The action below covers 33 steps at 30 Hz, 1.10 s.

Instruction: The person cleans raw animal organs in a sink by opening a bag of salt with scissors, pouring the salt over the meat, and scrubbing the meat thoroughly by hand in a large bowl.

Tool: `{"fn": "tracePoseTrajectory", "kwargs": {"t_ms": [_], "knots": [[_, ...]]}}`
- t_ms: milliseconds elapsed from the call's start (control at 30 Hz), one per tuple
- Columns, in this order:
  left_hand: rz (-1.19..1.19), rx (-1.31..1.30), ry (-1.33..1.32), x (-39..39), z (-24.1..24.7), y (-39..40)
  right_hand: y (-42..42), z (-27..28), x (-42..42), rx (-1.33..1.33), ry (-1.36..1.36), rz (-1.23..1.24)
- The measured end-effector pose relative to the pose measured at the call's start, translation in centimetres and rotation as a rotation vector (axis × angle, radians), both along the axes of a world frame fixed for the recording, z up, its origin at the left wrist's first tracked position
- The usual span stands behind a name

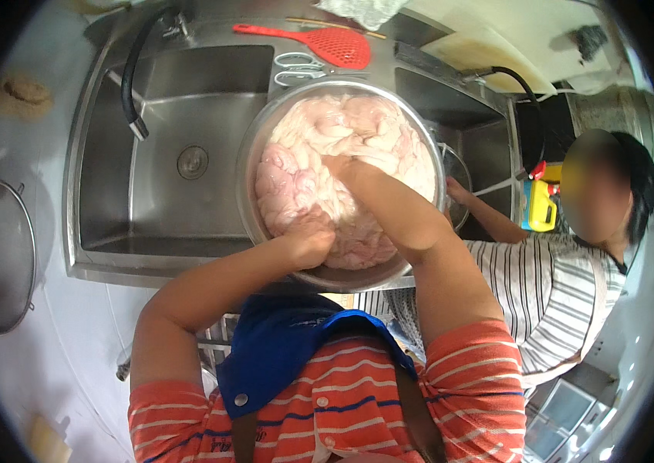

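A large round metal bowl (250, 151) stands between two sink basins, heaped with pale pink, wet raw meat (361, 124), possibly poultry. My left hand (308, 238) is curled into the meat on the near left side, its fingertips hidden. Close to the bowl's middle, my right hand (341, 166) reaches down into the pile, and its fingers are buried from sight. White-grey scissors (304, 68) and a red perforated skimmer (335, 46) lie on the steel ledge behind the bowl.
The left sink basin (205, 133) has a black-hosed faucet (130, 87) over it. A co-worker's hand (459, 192) is at a bowl (458, 165) in the right basin (486, 150), near a yellow jug (541, 205). A mesh strainer (0, 254) hangs at left.
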<state>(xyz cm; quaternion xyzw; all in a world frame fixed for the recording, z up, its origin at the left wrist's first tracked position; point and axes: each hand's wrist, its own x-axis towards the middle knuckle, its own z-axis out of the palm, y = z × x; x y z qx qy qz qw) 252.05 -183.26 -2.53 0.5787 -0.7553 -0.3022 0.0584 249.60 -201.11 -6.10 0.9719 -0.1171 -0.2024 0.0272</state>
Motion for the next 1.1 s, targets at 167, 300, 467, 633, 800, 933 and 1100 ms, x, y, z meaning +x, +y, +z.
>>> {"fn": "tracePoseTrajectory", "kwargs": {"t_ms": [167, 300, 467, 633, 800, 933, 1100], "knots": [[0.348, -0.523, 0.018, 4.0, 5.0, -0.4, -0.3, 8.7, -3.6, 0.152, -0.131, -0.428], [0.536, -0.185, 0.413, 8.6, 2.6, -6.1, 2.5, 14.5, -8.8, 0.081, 0.0, -0.383], [0.418, 0.345, 0.664, 7.8, 1.9, -11.4, 5.0, 9.2, -12.4, 0.057, 0.227, -0.192], [0.543, 0.268, 1.587, 3.4, 3.5, -9.1, 2.6, -1.3, -10.1, 0.266, 0.292, -0.413], [0.176, 0.272, 0.114, 2.7, 5.6, -6.5, 0.5, 0.8, -8.1, 0.264, -0.029, -0.518], [-0.043, -0.083, -0.109, 0.1, 5.2, 1.3, 1.5, 8.3, -9.6, 0.226, -0.317, -0.263], [0.055, 0.283, 0.007, -1.0, 6.0, 2.0, 7.7, 14.5, -7.1, -0.185, 0.225, 0.264]]}}
